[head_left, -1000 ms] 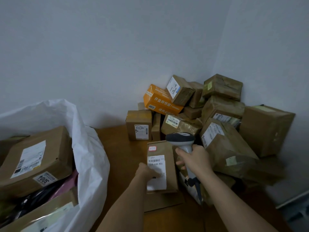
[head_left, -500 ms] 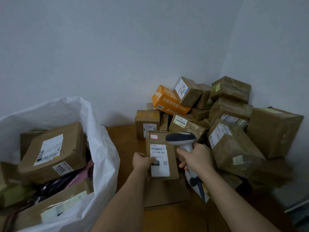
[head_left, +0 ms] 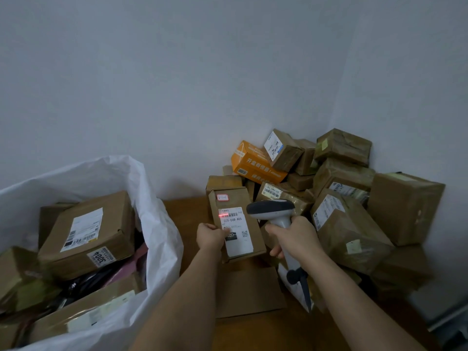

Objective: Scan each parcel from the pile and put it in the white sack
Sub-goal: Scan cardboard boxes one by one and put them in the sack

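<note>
My left hand (head_left: 212, 235) grips a flat brown parcel (head_left: 234, 198) by its left edge and holds it tilted up, white label facing me. A red scan line lies across the barcode at the label's top. My right hand (head_left: 295, 238) is closed on the handle of a grey and white barcode scanner (head_left: 271, 209), whose head points at the label from the right. The parcel pile (head_left: 339, 198) fills the corner behind and to the right. At the left stands the open white sack (head_left: 157, 224), holding several boxes.
An orange box (head_left: 255, 162) sits high in the pile against the wall. A flat cardboard piece (head_left: 248, 290) lies on the brown table (head_left: 187, 214) under my hands. Walls close off the back and right. A large brown box (head_left: 405, 206) stands at the far right.
My left hand has lifted the flat parcel off the table and tilted its label up. The scanner head has swung toward the label, and the red line now shows on the barcode.
</note>
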